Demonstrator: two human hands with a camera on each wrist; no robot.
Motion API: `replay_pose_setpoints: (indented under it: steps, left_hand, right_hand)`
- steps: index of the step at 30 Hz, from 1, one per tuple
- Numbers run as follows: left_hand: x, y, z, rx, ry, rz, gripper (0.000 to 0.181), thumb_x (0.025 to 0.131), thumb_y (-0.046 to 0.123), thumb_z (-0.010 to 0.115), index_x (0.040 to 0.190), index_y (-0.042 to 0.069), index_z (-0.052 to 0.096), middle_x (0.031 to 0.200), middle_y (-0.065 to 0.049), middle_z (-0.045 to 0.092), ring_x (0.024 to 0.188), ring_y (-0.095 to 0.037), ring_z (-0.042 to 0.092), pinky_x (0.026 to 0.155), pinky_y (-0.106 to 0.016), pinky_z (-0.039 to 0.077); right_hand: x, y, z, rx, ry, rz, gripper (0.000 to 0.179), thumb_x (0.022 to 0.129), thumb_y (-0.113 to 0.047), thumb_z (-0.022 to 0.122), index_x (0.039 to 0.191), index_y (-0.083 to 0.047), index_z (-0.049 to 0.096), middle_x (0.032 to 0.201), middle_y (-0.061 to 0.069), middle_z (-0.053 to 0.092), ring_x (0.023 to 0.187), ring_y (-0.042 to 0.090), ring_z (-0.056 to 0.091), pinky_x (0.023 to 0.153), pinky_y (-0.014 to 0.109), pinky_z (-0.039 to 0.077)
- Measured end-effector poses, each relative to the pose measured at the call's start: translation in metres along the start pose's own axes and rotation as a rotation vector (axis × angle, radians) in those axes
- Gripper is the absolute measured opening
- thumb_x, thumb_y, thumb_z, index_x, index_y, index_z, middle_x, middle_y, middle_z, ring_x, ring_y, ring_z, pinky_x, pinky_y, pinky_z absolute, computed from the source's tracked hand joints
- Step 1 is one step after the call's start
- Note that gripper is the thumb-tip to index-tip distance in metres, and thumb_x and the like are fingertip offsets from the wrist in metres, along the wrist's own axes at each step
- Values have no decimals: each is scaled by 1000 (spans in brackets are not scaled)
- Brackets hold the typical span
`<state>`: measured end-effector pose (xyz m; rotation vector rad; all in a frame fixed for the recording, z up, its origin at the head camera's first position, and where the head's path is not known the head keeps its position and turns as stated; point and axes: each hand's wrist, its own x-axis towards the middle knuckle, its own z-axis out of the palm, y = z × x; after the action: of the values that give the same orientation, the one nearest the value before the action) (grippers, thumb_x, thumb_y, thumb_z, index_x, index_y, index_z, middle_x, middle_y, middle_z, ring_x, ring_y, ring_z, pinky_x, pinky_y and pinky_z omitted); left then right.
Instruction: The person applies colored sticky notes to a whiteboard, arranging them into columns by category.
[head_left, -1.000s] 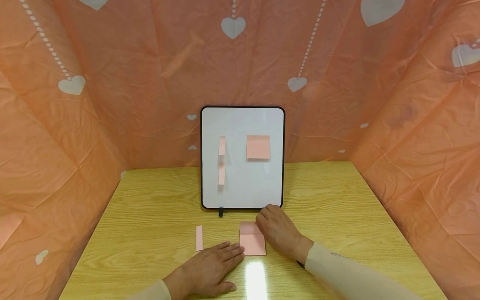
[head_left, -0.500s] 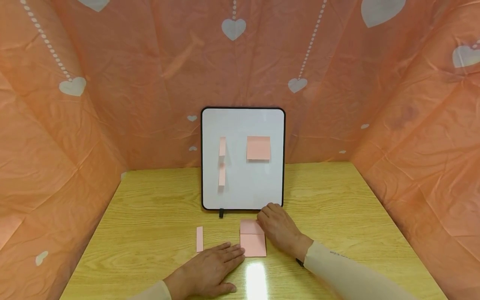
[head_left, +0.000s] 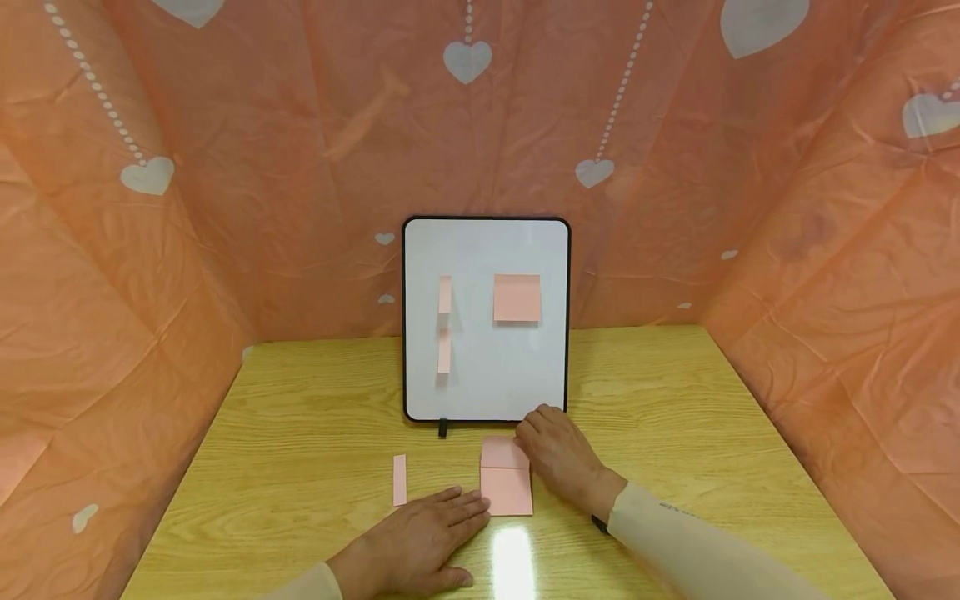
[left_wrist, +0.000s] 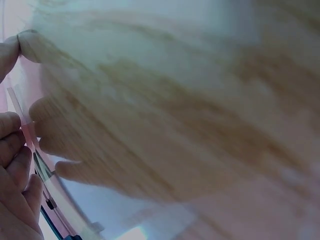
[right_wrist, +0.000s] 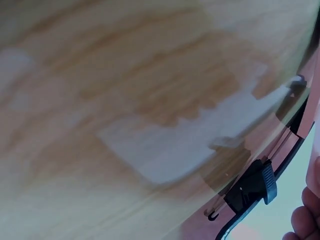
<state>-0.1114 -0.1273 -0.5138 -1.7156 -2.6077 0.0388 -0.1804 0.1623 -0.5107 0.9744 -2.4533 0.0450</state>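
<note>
A pink sticky note pad [head_left: 507, 492] lies on the table in the head view. My left hand [head_left: 420, 537] lies flat at its lower left, fingers straight, fingertips on the pad's left edge. My right hand [head_left: 561, 457] pinches the right side of the pad's top sheet [head_left: 501, 452], which stands raised beyond the pad; the right fingertips are partly hidden. In the left wrist view the fingers of my left hand [left_wrist: 17, 185] show at the left edge. Curled fingers of my right hand [right_wrist: 305, 215] appear at the lower right of the right wrist view.
A black-framed whiteboard [head_left: 480, 383] stands behind the pad on small black feet [head_left: 442, 428]. It bears a square pink note [head_left: 517, 298] and two narrow pink strips [head_left: 445, 295]. Another narrow pink strip [head_left: 399, 480] lies on the wooden table [head_left: 300, 450], left of the pad.
The top sheet's raised part stands a little taller above the pad. My right hand has shifted slightly upward with it; my left hand has stayed in place.
</note>
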Motion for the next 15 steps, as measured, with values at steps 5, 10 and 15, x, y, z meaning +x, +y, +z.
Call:
replay_pose_setpoints:
  steps: [5, 10, 15]
  left_hand:
    - [0, 0, 1, -4, 12, 4, 71, 110, 61, 37, 159, 10, 49, 164, -5, 48, 153, -16, 44, 125, -36, 38]
    - [0, -1, 2, -18, 7, 4, 72, 110, 62, 36, 159, 10, 48, 164, -5, 47, 153, -16, 43, 125, -36, 38]
    - [0, -1, 2, -29, 0, -4, 73, 110, 63, 36, 160, 10, 48, 165, -4, 47, 154, -16, 43, 125, -36, 38]
  right_hand:
    - [-1, 2, 0, -10, -17, 5, 11, 100, -17, 74, 93, -14, 66, 89, -2, 63, 87, 18, 55, 78, 31, 48]
    - [0, 3, -1, -15, -32, 10, 9, 102, -17, 71, 95, -14, 66, 91, -2, 63, 89, 19, 56, 80, 31, 48]
    - [1, 4, -2, -20, -33, 20, 8, 102, -15, 70, 96, -14, 66, 90, -2, 64, 89, 18, 56, 81, 31, 49]
